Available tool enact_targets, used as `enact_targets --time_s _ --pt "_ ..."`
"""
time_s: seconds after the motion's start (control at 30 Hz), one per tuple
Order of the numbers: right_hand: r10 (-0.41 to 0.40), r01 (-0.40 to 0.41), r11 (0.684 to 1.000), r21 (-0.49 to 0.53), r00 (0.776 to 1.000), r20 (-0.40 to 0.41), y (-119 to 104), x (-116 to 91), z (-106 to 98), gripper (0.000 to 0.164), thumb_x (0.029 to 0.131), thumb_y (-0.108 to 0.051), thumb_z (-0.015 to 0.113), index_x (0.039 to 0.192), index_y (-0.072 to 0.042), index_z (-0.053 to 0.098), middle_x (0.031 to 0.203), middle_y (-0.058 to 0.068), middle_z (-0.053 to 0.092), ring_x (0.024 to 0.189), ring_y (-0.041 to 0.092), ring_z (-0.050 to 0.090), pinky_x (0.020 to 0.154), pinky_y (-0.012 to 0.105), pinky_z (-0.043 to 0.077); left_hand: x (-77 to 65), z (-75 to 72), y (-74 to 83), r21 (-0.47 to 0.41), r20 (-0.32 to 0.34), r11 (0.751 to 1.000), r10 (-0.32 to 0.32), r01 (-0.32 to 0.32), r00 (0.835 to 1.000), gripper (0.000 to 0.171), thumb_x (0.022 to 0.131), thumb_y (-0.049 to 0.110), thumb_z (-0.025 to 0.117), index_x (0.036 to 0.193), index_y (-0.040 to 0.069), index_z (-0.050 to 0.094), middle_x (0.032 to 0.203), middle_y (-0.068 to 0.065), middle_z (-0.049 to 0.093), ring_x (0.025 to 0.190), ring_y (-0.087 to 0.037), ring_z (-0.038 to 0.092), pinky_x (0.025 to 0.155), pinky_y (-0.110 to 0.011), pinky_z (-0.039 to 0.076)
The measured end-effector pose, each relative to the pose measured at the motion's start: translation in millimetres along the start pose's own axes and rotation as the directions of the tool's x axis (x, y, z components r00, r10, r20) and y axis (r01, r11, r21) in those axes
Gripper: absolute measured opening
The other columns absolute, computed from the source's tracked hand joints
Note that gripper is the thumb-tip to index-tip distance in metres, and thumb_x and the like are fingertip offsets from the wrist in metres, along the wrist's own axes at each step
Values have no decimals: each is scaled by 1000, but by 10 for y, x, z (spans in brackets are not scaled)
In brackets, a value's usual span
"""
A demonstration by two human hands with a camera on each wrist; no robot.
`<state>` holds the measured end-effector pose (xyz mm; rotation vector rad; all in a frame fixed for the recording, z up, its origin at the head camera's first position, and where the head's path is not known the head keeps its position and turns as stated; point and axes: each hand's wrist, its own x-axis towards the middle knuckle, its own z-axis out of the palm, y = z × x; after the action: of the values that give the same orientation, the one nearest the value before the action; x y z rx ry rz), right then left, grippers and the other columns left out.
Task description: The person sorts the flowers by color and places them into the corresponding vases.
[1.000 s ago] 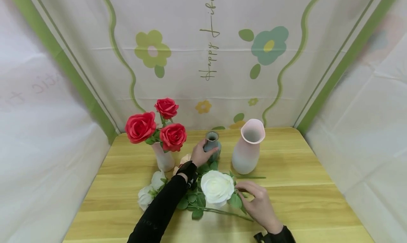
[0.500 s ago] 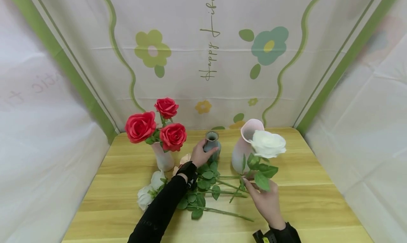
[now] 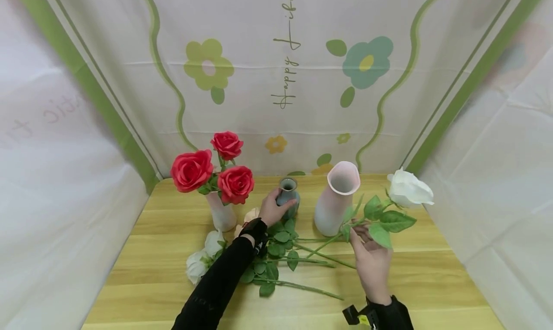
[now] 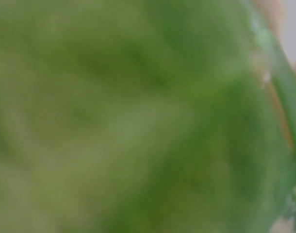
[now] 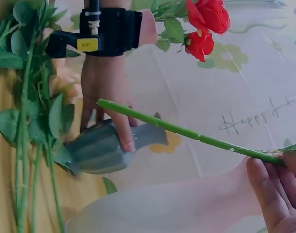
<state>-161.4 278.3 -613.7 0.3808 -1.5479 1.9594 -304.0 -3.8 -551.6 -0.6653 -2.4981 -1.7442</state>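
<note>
My left hand (image 3: pixel 272 210) grips a small grey-blue vase (image 3: pixel 292 196) that stands upright near the table's back edge. In the right wrist view the thumb and fingers lie around this ribbed vase (image 5: pixel 97 153). My right hand (image 3: pixel 373 267) pinches the stem of a white rose (image 3: pixel 409 190). Its bloom is up to the right, and the cut stem end points down-left over the table. The bare green stem (image 5: pixel 187 132) crosses the right wrist view. Blurred green (image 4: pixel 138 116), likely a leaf, fills most of the left wrist view, so the left hand's work is hidden there.
A tall pink-and-white vase (image 3: pixel 331 212) stands just beyond the right hand. Three red roses (image 3: pixel 235 183) fill a pale vase (image 3: pixel 223 217) at left. White flowers (image 3: pixel 198 267), a peach bloom (image 3: pixel 252 216) and several leafy stems (image 3: pixel 302 287) lie on the wooden table (image 3: pixel 432 291).
The right hand has picked the white rose up from the pile and moved it right, tilting the bloom away to the right. The left hand has stayed on the small vase.
</note>
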Motion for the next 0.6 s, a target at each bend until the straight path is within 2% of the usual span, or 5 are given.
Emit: enact_targets --time_s 0.13,0.27,0.33,0.5,0.6 --pt "-58 57 997 42 998 21 -368 152 206 52 92 18 56 141 10 38 132 33 46 120 46 49 99 52 43 9 -12 2 1 -2 1000 -8 8 1000 54 95 30 68 143 16 49 141 -5 51 131 -22 46 108 -32 36" --pt "-99 98 995 35 995 20 -509 293 282 42 94 16 55 135 14 44 128 33 50 118 46 52 96 51 46 -6 -30 13 -20 6 1000 12 -12 1000 54 96 26 68 144 12 48 142 -9 50 131 -27 45 108 -36 36" --pt "-121 121 993 -3 992 22 -415 342 217 46 95 14 55 138 14 40 129 36 48 118 49 50 95 52 46 -16 -36 18 -27 12 999 19 -19 1000 54 96 25 67 144 11 47 142 -11 49 131 -28 45 108 -37 37" --pt "-153 154 985 74 988 -25 -922 508 646 56 92 13 58 144 12 35 128 38 45 118 52 46 98 56 42 -18 -40 27 -28 16 999 23 -22 1000 54 96 25 67 144 10 47 142 -12 49 131 -29 45 107 -37 37" --pt "-190 193 979 69 981 -40 -1191 613 911 58 93 13 58 146 10 34 126 37 46 116 50 49 97 53 44 -10 -40 23 -26 14 999 18 -18 1000 54 96 26 67 144 11 47 141 -10 50 130 -28 46 107 -36 38"
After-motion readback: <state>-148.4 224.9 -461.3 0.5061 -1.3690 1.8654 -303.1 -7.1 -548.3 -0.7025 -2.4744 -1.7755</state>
